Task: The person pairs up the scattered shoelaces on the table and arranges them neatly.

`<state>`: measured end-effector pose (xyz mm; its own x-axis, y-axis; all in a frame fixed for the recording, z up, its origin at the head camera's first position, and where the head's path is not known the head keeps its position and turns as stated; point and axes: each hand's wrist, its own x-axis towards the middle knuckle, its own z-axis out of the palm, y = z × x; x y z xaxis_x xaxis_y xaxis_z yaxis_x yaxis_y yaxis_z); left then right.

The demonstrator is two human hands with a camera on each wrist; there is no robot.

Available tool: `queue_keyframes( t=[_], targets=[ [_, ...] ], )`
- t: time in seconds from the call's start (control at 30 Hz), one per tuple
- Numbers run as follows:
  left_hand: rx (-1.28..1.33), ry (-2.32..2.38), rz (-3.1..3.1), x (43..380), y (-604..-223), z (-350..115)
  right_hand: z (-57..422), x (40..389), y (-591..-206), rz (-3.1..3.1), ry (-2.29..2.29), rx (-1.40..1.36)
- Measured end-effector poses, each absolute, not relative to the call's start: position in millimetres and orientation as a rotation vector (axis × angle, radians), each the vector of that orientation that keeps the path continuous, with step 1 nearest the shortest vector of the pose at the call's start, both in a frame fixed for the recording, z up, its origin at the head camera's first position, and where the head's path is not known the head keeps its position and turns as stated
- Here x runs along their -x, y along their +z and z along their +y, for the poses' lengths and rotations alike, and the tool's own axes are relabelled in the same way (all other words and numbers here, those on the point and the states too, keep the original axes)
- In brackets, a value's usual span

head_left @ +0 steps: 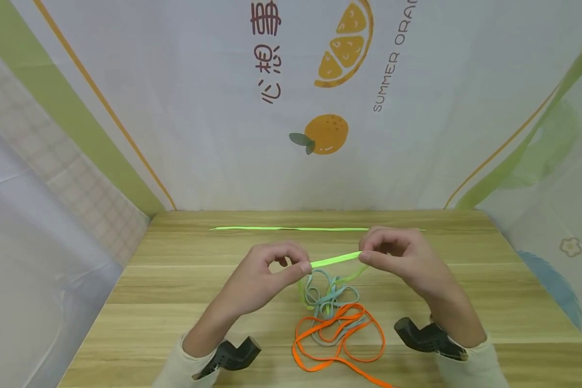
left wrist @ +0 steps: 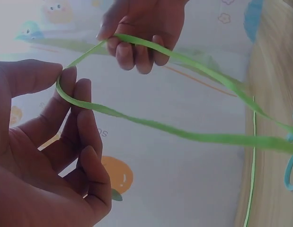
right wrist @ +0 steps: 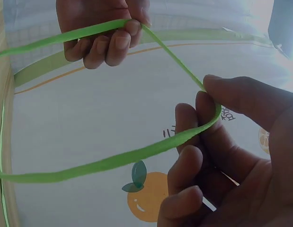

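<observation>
A flat neon-green shoelace (head_left: 335, 260) is stretched between my two hands above the table. My left hand (head_left: 267, 275) pinches it between thumb and index finger. In the same way my right hand (head_left: 407, 261) pinches it a short span away. Both loose ends hang down from the fingers, as the left wrist view shows with the green lace (left wrist: 174, 128) and the right wrist view with its lace (right wrist: 113, 161). Below the hands lie a tangled light-blue shoelace (head_left: 337, 293) and a looped orange shoelace (head_left: 298, 345). The green ends reach down to the blue one.
Another green lace (head_left: 291, 228) lies straight along the back of the wooden table (head_left: 174, 302). Behind the table hangs a white curtain (head_left: 213, 134) printed with oranges and lettering. More cloth closes off both sides. A black wrist camera mount (head_left: 233, 354) sits on each sleeve.
</observation>
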<state>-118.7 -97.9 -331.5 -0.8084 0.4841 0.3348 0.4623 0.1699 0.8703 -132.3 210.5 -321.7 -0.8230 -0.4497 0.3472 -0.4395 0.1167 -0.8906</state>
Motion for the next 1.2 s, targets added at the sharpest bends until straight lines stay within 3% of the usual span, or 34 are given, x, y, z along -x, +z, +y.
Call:
queue_keyframes(
  t=[0.73, 1.2],
  targets=[
    [-0.900, 1.845, 2.431, 126, -317, -144, 229, 132, -319, 2.185, -1.968, 1.096],
    [-0.775, 1.890, 2.397, 135, -316, -162, 253, 141, -318, 2.281, -2.031, 0.968]
  ],
)
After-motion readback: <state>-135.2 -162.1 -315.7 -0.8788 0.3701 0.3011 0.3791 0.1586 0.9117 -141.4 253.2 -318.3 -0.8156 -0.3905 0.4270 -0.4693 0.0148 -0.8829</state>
